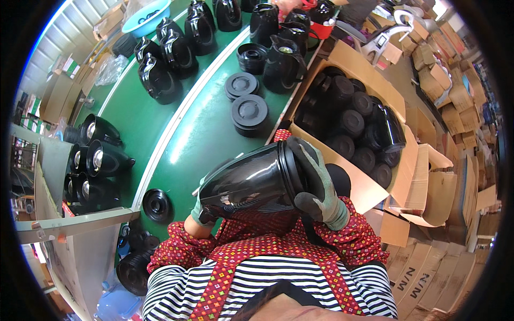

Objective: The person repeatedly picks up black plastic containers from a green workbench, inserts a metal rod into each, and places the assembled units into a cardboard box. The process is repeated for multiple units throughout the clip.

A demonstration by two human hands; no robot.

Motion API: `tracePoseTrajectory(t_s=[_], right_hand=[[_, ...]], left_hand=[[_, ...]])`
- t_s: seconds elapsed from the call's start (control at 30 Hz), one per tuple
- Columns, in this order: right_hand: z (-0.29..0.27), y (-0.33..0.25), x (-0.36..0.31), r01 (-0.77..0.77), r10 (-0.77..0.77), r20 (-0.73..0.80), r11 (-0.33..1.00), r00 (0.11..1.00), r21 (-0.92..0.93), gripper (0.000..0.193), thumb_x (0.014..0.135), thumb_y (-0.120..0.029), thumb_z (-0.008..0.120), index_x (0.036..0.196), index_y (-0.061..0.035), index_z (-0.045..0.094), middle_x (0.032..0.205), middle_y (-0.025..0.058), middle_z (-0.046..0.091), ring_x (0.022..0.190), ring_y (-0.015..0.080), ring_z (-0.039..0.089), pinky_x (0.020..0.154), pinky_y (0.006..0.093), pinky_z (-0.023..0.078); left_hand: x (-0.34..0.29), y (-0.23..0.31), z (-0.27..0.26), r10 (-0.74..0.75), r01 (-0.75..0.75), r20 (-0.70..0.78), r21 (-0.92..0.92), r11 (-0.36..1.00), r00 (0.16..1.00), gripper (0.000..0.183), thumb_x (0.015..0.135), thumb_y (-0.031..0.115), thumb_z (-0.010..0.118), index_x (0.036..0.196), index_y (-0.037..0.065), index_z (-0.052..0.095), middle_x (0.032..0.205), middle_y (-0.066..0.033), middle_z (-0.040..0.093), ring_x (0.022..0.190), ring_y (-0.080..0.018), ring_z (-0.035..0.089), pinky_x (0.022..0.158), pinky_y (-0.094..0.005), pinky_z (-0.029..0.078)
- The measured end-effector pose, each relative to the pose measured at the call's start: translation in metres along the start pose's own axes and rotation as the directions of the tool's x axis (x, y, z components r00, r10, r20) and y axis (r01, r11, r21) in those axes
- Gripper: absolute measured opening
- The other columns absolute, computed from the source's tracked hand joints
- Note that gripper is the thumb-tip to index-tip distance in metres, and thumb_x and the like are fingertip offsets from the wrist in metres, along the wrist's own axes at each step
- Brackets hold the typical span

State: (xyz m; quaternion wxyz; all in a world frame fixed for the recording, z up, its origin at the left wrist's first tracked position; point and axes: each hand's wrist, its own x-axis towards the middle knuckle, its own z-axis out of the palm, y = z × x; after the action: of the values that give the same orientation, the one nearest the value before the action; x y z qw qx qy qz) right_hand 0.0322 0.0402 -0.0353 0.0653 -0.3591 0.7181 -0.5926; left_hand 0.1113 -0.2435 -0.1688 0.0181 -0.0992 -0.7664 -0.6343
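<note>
A glossy black jug (243,179) lies on its side in the air in front of my chest, its wide base toward the right. My left hand (202,206), in a pale green glove, holds the narrower end, with most of its fingers hidden behind the jug. My right hand (321,190), in a green glove with dark grey palm and fingertips, is wrapped round the ridged black base (290,171). Just beyond the jug, a stack of round black base discs (249,113) sits on the green table (174,142), with another disc stack (241,84) behind it.
Several black jugs (160,80) stand at the far side; others (104,158) lie at the left. One loose black disc (157,205) is near the table's left corner. An open cardboard box (393,96) of black jugs stands right. A blue basin (145,21) is far left.
</note>
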Motion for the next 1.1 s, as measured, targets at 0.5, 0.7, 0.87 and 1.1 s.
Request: tracePoseTrajectory(t_s=[0.5, 0.7, 0.87, 1.1], right_hand=[[-0.071, 0.027, -0.057, -0.415, 0.39, 0.15, 0.805, 0.909, 0.424, 0.066, 0.116, -0.042, 0.039, 0.164, 0.0015, 0.031, 0.16, 0.0145, 0.046, 0.144, 0.0241, 0.049, 0.12, 0.0391, 0.039], [-0.02, -0.018, -0.035, -0.246, 0.436, -0.056, 0.605, 0.898, 0.757, 0.072, 0.111, -0.056, 0.046, 0.16, -0.0034, 0.04, 0.138, 0.0164, 0.065, 0.126, 0.0257, 0.064, 0.11, 0.0445, 0.05], [-0.041, -0.005, -0.033, -0.492, 0.662, 0.287, 0.142, 0.693, 0.859, 0.088, 0.103, -0.076, 0.04, 0.145, -0.0001, 0.057, 0.142, 0.0184, 0.065, 0.127, 0.0277, 0.064, 0.11, 0.0417, 0.051], [-0.008, -0.006, -0.036, 0.032, 0.101, -0.144, 0.704, 0.984, 0.709, 0.088, 0.108, -0.059, 0.05, 0.166, -0.0009, 0.02, 0.159, 0.0178, 0.046, 0.14, 0.0271, 0.054, 0.118, 0.0397, 0.043]], left_hand=[[0.044, 0.119, -0.001, 0.07, -0.078, -0.178, -0.036, 0.996, 0.982, 0.085, 0.074, 0.02, 0.096, 0.144, -0.009, 0.055, 0.146, -0.0236, 0.061, 0.121, -0.0286, 0.069, 0.106, -0.0421, 0.057], [0.05, 0.138, 0.014, 0.151, -0.146, -0.154, 0.044, 0.988, 0.976, 0.062, 0.082, 0.01, 0.085, 0.136, -0.01, 0.063, 0.137, -0.0239, 0.067, 0.118, -0.0285, 0.071, 0.104, -0.039, 0.056], [0.063, 0.158, 0.001, 0.53, -0.509, 0.053, 0.376, 0.774, 0.846, 0.062, 0.078, 0.016, 0.09, 0.126, -0.012, 0.064, 0.138, -0.0329, 0.063, 0.117, -0.0381, 0.071, 0.095, -0.0412, 0.062], [0.056, 0.143, 0.012, 0.173, -0.181, -0.052, -0.297, 0.938, 0.983, 0.063, 0.077, 0.017, 0.091, 0.13, -0.006, 0.067, 0.129, -0.0233, 0.071, 0.116, -0.0295, 0.072, 0.101, -0.0381, 0.058]])
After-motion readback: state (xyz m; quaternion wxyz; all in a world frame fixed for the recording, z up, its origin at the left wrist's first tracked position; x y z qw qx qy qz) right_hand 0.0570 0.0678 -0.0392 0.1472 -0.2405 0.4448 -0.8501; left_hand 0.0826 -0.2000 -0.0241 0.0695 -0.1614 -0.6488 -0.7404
